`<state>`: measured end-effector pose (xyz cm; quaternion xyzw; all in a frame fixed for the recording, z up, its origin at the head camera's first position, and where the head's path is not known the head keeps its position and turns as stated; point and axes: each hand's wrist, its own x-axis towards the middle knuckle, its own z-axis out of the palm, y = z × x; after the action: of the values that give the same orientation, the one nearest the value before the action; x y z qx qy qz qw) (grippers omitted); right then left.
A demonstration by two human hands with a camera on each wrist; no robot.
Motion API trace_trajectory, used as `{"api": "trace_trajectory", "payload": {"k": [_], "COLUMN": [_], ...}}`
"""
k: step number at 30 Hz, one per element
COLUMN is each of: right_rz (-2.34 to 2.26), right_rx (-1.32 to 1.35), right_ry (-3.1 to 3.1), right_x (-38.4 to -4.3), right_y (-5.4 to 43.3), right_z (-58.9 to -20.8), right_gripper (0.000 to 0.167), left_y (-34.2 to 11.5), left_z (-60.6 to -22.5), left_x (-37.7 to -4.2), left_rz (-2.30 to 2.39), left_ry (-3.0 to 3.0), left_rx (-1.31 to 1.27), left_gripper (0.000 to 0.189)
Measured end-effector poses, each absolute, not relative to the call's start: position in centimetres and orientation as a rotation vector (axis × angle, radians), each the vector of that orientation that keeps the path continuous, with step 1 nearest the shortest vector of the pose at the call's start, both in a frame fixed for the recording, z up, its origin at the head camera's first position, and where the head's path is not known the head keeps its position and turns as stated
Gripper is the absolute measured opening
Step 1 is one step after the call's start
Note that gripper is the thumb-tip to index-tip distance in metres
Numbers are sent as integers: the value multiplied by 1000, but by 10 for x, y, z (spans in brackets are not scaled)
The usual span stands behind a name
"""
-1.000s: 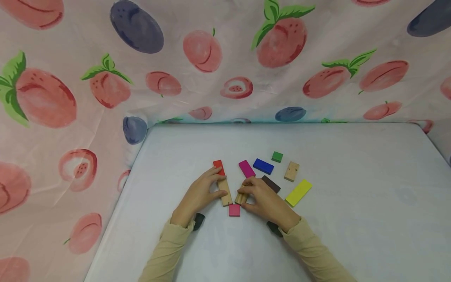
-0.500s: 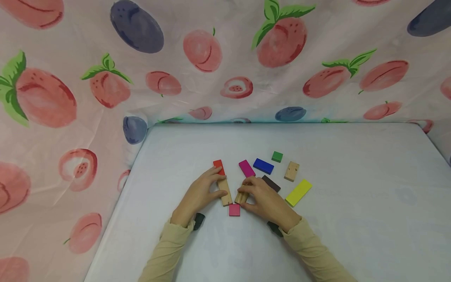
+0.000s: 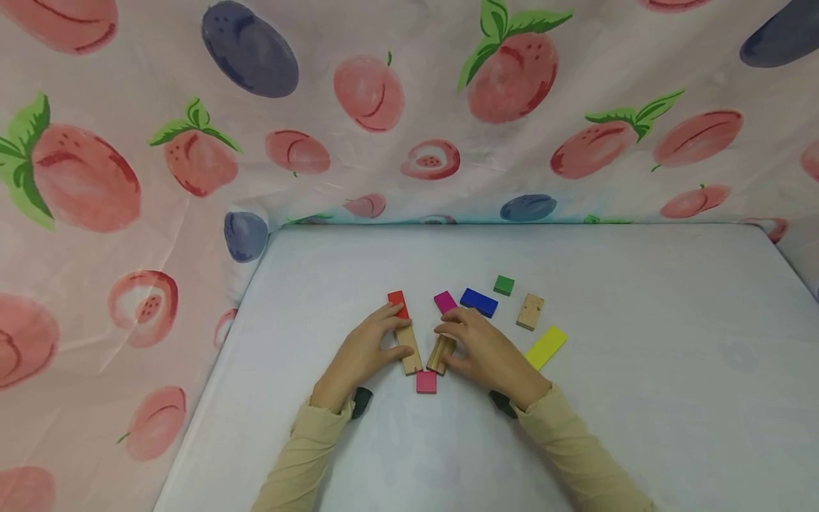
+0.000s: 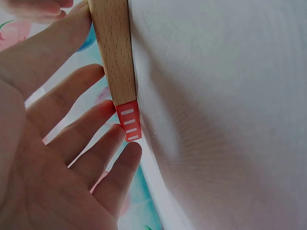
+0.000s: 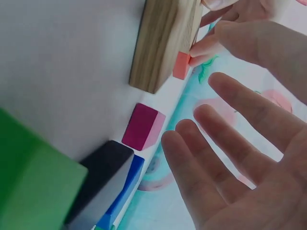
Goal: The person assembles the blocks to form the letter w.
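My left hand (image 3: 367, 350) rests along a red block (image 3: 398, 304) and a long plain wooden block (image 3: 409, 350) placed end to end. In the left wrist view its fairly straight fingers touch the red block's side (image 4: 128, 120), which has white stripes. My right hand (image 3: 489, 355) hovers beside a second wooden block (image 3: 441, 354), fingers loosely spread. The right wrist view shows that wooden block (image 5: 160, 52) apart from the fingers. A pink square block (image 3: 426, 382) lies at the near ends of both wooden blocks, which form a V shape.
Beyond my right hand lie a magenta block (image 3: 446, 301), a blue block (image 3: 478, 302), a small green block (image 3: 503, 285) and a short wooden block (image 3: 530, 311). A yellow block (image 3: 545, 347) is partly covered by that hand. A dark block (image 5: 103, 175) shows in the right wrist view.
My right hand has let go of the second wooden block and shifted slightly up and right, covering the dark block in the head view. My left hand has stayed put.
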<state>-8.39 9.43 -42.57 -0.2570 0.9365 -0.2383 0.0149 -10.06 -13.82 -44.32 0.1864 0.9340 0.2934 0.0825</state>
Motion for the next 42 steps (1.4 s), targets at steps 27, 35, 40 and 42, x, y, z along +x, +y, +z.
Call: {"api": "trace_trajectory", "payload": {"k": [27,35,40,42], "right_rz": [-793,-762,-729,-718], "right_rx": [-666,-656,-660,-651], "right_ry": [2871,2890,2897,2889], "right_x": [-118,-123,-126,-127], "right_y": [94,93,91,90], "right_z": [-426,-431,-431,-430], "right_gripper": [48,48,47,46], "left_y": [-137,-137,-138,-138], "left_z": [-446,-444,-444,-444], "left_x": [-102,-101,-100,-100], "left_rz": [875,865,877,879], "left_ry": [2777,2786,2791,2793], "left_rx": [544,551,555,555], "left_gripper": [51,50,50,50]}}
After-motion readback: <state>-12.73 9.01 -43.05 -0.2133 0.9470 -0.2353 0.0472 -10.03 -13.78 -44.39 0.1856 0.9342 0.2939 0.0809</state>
